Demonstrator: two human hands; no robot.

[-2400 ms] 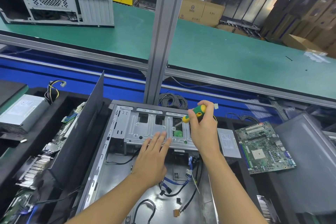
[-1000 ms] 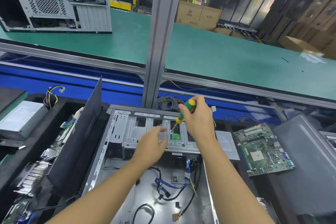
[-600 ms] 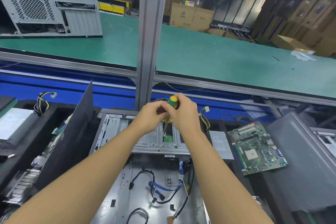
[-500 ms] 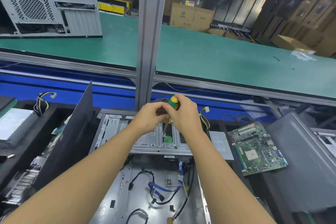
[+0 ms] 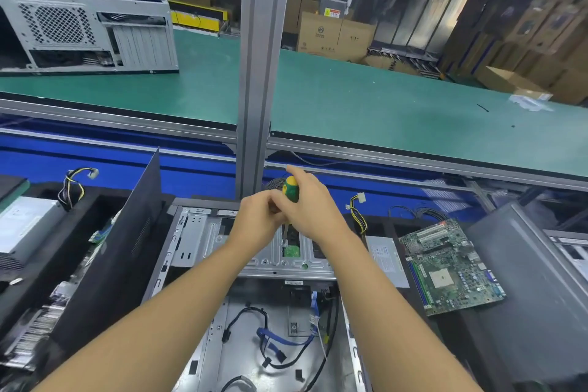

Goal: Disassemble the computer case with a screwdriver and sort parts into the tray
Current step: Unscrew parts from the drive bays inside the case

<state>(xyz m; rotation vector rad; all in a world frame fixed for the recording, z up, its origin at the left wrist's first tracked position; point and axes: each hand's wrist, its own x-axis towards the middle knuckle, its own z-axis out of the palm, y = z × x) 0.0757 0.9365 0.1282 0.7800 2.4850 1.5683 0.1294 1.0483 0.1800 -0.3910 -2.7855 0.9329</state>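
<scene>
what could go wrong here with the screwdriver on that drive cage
1. The screwdriver, gripped by the right hand and steadied by the left hand, may slip and gouge the small green board just below its tip.
2. A freed screw could drop among the loose cables on the case floor.

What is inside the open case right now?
Black cables and a blue cable lie on its floor; a drive cage spans the far end. The left hand and right hand, gripping the screwdriver, cover the cage's middle.

Cardboard box (image 5: 321, 33) bears what may be an M logo
</scene>
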